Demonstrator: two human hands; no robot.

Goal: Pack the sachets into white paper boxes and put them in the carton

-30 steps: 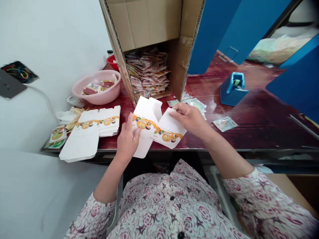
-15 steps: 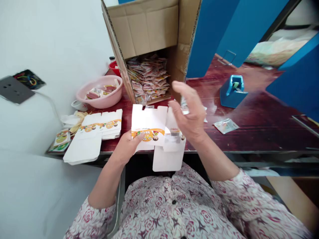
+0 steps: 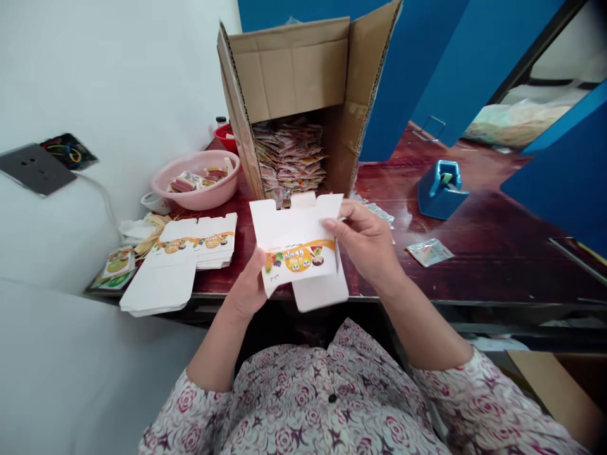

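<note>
Between my two hands is a white printed carton (image 3: 301, 230), partly folded, with an orange band and cartoon figures on its side. My left hand (image 3: 250, 284) grips its lower left edge. At the upper right edge, my right hand (image 3: 367, 243) pinches the card between thumb and fingers. A large flap hangs below the carton toward my lap. To the left lies a stack of flat white cartons (image 3: 161, 281) with the same print, jutting over the table edge. Behind the held carton stands an open cardboard box (image 3: 289, 76) with many small sachets (image 3: 296, 155) inside.
A pink basin (image 3: 202, 201) with small packets stands left of the box, with a white cup (image 3: 155, 203) beside it. A blue tape dispenser (image 3: 439, 193) and a loose sachet (image 3: 430, 252) are on the dark red table (image 3: 493, 253) at right. Blue panels (image 3: 427, 76) rise behind.
My right hand has come down from above and now holds the carton's right side. The carton has opened from flat, with its printed panel facing me.
</note>
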